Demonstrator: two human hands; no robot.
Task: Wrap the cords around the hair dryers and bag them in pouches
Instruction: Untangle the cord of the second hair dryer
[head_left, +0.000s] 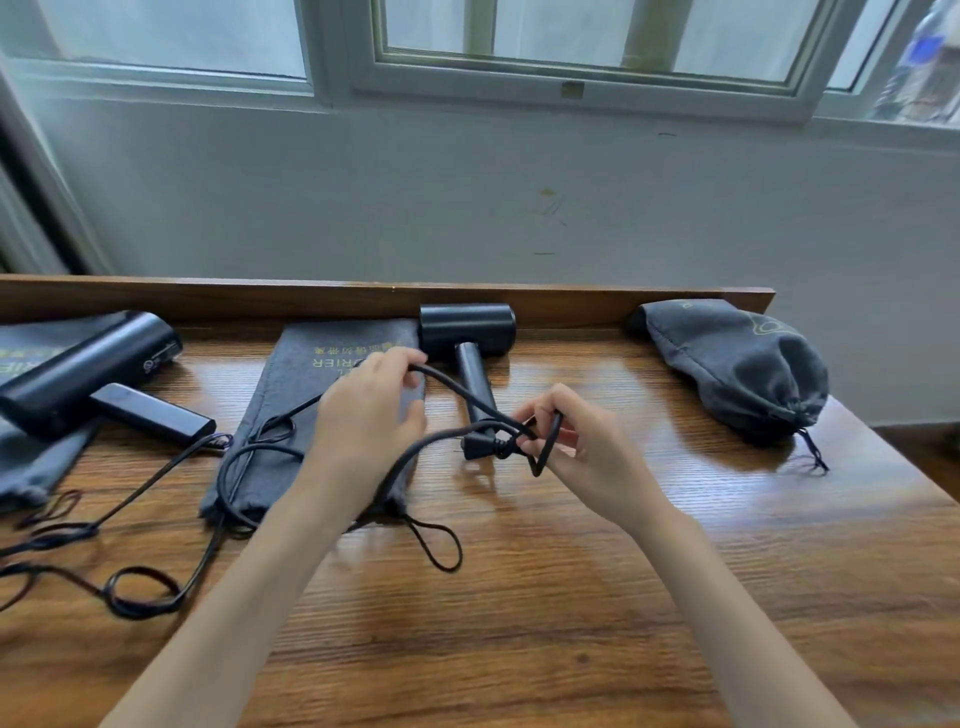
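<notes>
My worktop (545, 597) is brown wood-grain laminate with a raised wooden lip (311, 297) along the far edge. Its surface carries soft glare. Behind it stands a plain pale wall (363, 208), lightly scuffed right of centre. Above the wall runs a white-framed window (587, 57) with frosted panes admitting diffuse daylight. A dark vertical strip (31, 208) borders the far left. A sliver of brown floor (930, 447) shows at right.

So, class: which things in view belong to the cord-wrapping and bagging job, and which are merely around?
Job: middle hair dryer, its cord, flat pouch, left hair dryer, filled pouch, left hand, right hand.
Around: window, bottle.
</notes>
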